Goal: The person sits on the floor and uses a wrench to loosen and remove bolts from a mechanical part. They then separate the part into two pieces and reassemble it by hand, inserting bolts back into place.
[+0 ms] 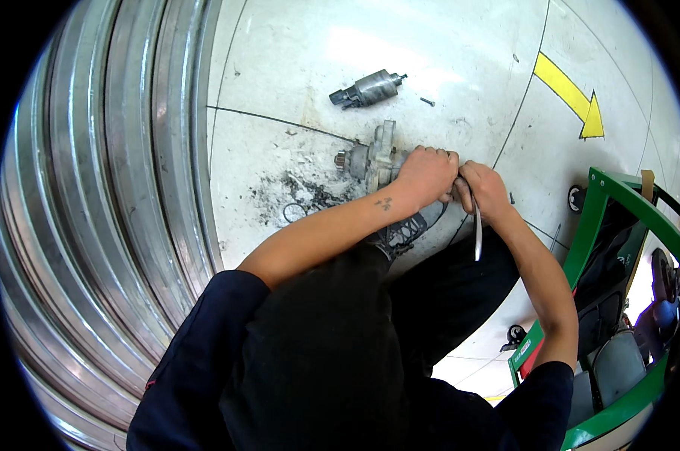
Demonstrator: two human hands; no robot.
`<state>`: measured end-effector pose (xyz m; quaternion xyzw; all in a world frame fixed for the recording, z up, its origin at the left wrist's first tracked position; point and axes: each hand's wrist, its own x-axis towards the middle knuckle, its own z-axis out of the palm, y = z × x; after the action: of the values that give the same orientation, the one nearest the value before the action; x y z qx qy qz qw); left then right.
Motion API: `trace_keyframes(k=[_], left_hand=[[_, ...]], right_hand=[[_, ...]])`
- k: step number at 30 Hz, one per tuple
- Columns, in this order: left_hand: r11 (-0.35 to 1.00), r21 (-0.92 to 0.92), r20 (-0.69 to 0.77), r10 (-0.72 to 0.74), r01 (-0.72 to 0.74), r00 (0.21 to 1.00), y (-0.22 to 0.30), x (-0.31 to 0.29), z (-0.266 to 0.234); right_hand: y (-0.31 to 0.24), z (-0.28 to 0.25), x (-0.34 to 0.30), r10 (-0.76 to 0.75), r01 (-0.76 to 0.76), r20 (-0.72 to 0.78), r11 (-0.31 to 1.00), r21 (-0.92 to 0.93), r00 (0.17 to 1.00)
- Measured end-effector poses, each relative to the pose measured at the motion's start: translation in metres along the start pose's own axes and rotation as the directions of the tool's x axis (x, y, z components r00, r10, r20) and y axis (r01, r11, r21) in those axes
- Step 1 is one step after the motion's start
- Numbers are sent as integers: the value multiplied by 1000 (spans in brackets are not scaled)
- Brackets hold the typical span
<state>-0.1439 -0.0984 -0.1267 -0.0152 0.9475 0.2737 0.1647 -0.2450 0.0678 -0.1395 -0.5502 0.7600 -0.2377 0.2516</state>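
A grey metal motor housing (377,158) lies on the white tiled floor (295,68), its geared end pointing left, just right of a patch of black grime (291,188) and a small ring (293,213). The left hand (428,174) is clenched over the right end of the housing, pressing it down. The right hand (484,189) is closed around a slim silver wrench (477,229), whose handle hangs down toward the body; the working end is hidden between the two hands, so the fastener cannot be seen. Judged step: a bolt at the rear of the housing is being turned. To do it well, the housing should be pinned hard against the floor by the left hand so it is not rolled, the wrench head should be seated fully before force is applied, and the pull should be kept square to the bolt so the head is not rounded. Knuckles should be kept off the tile in case of a slip. A second cylinder part (368,89) and a loose bolt (427,101) rest well apart, farther up the floor. A green cart (592,225) stands at the right, a ribbed metal shutter (107,188) at the left.
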Motion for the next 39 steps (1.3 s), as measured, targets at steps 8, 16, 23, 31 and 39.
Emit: trace_keyframes(k=[8,16,23,31,39], left_hand=[[998,55,62,-20,16,998,3,-1,-4],[1000,20,13,6,-7,1000,1,-4,0],[1000,26,16,6,-7,1000,1,-2,1],[1000,-4,15,10,-10,1000,-1,-3,3],[1000,-2,33,7,-7,999,1,-2,-1]], right_hand=[[-27,-26,36,662,-848,574,190,495,483],[-12,5,7,-60,71,-216,997,42,975],[-6,3,15,529,-579,268,605,547,805],[-21,5,9,269,-237,-107,940,245,957],[-11,-6,14,553,-627,310,597,500,773]])
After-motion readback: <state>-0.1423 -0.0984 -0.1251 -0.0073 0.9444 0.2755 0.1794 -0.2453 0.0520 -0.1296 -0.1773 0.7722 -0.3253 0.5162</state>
